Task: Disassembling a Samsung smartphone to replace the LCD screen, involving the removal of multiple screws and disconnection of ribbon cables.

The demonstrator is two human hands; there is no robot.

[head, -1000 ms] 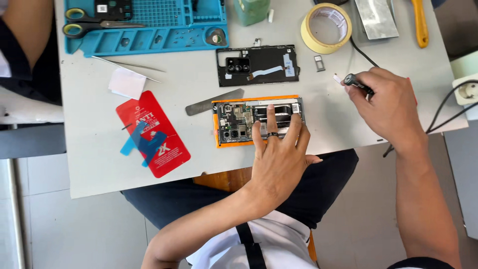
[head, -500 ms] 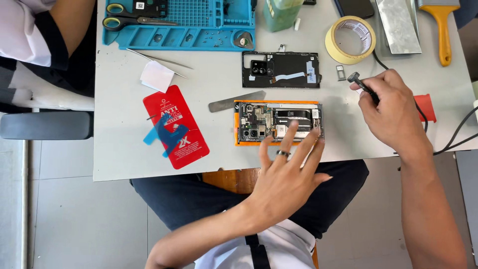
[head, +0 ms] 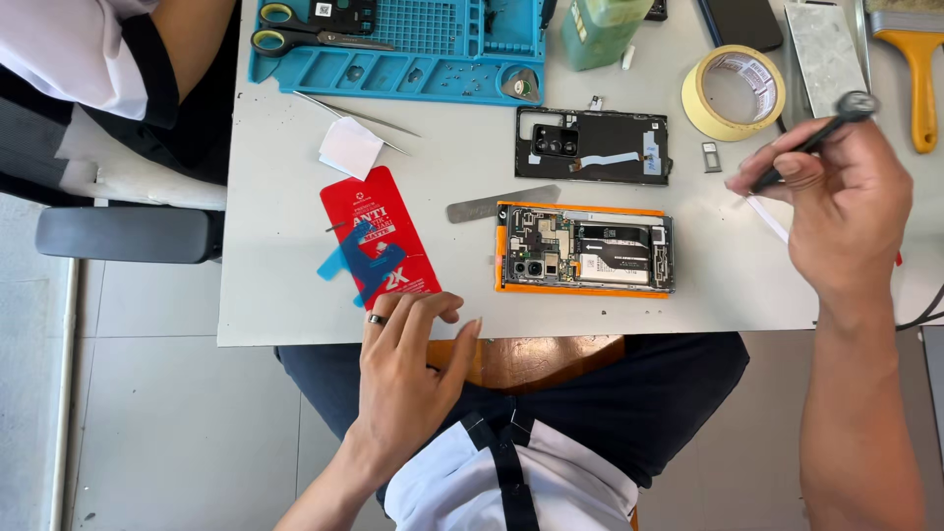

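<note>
Grey tabletop (head: 275, 295): my left hand (head: 413, 364) (open) just came off the opened orange-framed phone (head: 585, 249); right hand (head: 836, 211) grips thin black screwdriver (head: 816, 138), lifted.

We see a pale grey counter (head: 275, 295). On it: opened phone in orange frame (head: 584, 250), black back cover (head: 593, 146) just behind, metal spudger (head: 501, 204), red packet (head: 379, 239), blue parts tray (head: 393, 49), masking tape roll (head: 733, 91), tweezers (head: 356, 118), paintbrush (head: 916, 59).

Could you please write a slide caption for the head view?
Right hand holds a screwdriver beside an opened phone; left hand rests at the table edge.
</note>
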